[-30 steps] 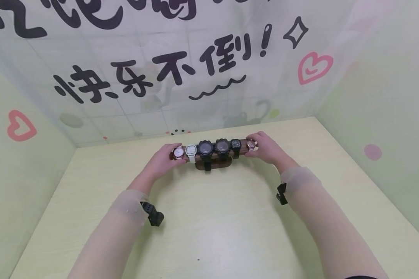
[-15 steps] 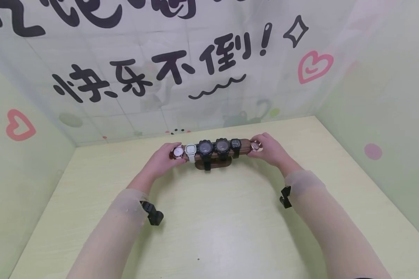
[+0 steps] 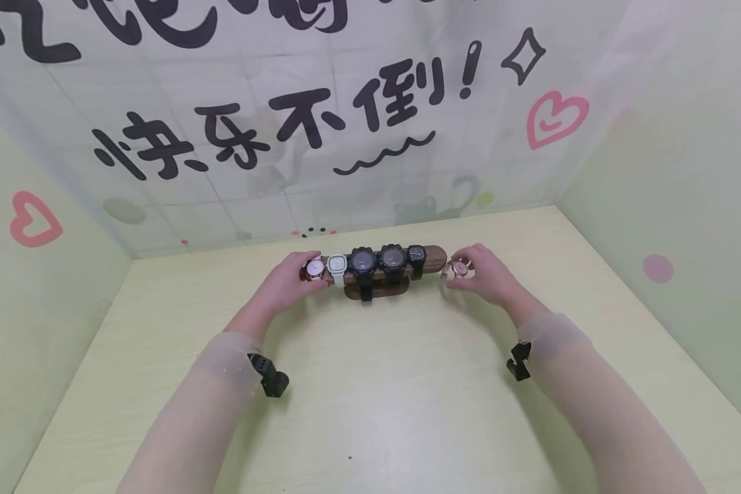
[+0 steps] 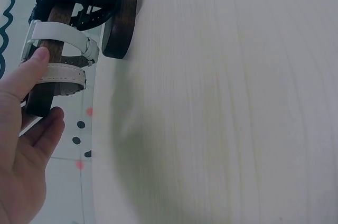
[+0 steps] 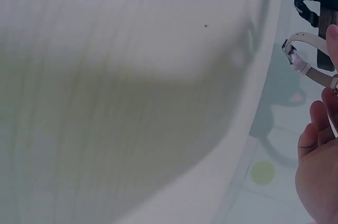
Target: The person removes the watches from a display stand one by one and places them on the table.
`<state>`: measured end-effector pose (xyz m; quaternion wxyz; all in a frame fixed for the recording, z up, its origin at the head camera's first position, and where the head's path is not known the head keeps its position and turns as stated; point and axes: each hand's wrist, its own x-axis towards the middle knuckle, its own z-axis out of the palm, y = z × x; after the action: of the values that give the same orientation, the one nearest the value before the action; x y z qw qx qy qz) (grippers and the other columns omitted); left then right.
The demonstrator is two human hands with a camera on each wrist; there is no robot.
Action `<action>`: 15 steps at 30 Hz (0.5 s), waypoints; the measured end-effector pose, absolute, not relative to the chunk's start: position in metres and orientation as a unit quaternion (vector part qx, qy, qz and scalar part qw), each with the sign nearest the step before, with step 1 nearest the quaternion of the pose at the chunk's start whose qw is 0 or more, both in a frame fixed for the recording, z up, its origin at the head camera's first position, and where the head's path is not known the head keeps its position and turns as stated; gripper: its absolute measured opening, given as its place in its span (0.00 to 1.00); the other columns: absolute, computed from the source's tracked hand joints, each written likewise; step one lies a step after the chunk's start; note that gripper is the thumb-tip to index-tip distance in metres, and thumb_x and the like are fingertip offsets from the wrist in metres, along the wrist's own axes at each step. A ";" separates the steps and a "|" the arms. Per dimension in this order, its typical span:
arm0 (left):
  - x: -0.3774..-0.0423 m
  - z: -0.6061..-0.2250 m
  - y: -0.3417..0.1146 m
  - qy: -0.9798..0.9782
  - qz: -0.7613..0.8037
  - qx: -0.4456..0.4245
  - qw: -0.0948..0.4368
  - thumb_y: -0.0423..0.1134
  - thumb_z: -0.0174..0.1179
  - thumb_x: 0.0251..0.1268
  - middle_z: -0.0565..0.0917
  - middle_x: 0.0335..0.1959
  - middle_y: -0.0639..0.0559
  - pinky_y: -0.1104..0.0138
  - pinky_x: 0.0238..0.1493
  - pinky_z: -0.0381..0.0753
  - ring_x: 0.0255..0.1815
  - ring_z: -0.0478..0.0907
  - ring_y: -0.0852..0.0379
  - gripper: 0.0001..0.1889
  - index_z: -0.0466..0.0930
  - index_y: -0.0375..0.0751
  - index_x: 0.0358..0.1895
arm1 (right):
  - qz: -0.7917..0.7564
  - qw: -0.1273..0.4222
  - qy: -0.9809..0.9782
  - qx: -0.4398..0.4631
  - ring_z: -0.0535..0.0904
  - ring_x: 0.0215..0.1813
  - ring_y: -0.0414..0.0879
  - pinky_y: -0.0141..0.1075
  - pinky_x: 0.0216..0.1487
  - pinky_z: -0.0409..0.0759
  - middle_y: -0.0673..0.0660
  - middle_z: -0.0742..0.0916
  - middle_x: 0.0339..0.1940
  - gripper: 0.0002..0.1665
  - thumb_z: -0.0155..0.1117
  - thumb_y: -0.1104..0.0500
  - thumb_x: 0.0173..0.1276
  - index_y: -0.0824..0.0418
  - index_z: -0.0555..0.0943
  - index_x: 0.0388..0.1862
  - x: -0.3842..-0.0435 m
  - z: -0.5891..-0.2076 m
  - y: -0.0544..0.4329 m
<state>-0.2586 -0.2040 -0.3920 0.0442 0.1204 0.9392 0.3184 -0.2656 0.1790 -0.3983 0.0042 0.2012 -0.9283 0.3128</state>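
A dark wooden watch stand (image 3: 435, 259) stands near the back of the table, its bar raised over an oval base (image 3: 385, 291). My left hand (image 3: 287, 281) grips the bar's left end, thumb on one side and fingers curled round the other. Beside that thumb sits a round white-faced watch (image 3: 315, 268) with a white strap (image 4: 62, 73). Along the bar follow a white square watch (image 3: 337, 264), two bulky black watches (image 3: 363, 261) and a small black square watch (image 3: 416, 254). Just off the right end, my right hand (image 3: 488, 278) pinches a rose-gold watch (image 3: 460, 268), its white strap (image 5: 306, 37) a closed loop.
The pale wooden table (image 3: 370, 398) spreads in front of the stand. Close behind rises a printed white backdrop (image 3: 253, 206), with pale green side walls (image 3: 685, 206) left and right. Black wrist-camera mounts (image 3: 272, 377) hang from both sleeves.
My right hand has moved right, sliding the rose-gold watch off the stand's right end, so the bar end is now bare. My left hand has stayed at the left end.
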 end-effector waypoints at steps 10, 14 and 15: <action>-0.260 -0.392 -0.205 0.938 0.320 0.124 0.044 0.42 0.65 0.58 0.68 0.61 0.37 0.51 0.58 0.68 0.58 0.68 0.43 0.37 0.60 0.37 0.69 | 0.334 -0.022 -0.919 0.209 0.71 0.48 0.54 0.48 0.52 0.71 0.61 0.79 0.46 0.30 0.74 0.56 0.51 0.69 0.76 0.50 -0.258 -0.407 0.181; -0.260 -0.392 -0.205 0.938 0.321 0.122 0.047 0.43 0.65 0.58 0.68 0.62 0.37 0.51 0.59 0.68 0.59 0.67 0.43 0.37 0.60 0.37 0.69 | 0.346 -0.038 -0.912 0.215 0.72 0.48 0.54 0.47 0.52 0.71 0.59 0.79 0.46 0.29 0.75 0.57 0.51 0.67 0.76 0.50 -0.255 -0.412 0.180; -0.260 -0.392 -0.205 0.938 0.321 0.121 0.047 0.43 0.65 0.58 0.68 0.62 0.37 0.51 0.59 0.67 0.59 0.67 0.43 0.37 0.60 0.38 0.69 | 0.348 -0.040 -0.910 0.219 0.72 0.48 0.54 0.47 0.52 0.71 0.59 0.79 0.46 0.29 0.75 0.57 0.51 0.67 0.76 0.50 -0.254 -0.412 0.180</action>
<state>-0.2604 -0.2049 -0.3916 0.0472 0.1207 0.9380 0.3214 -0.2539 0.1796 -0.4122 -0.0404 0.2195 -0.9105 0.3482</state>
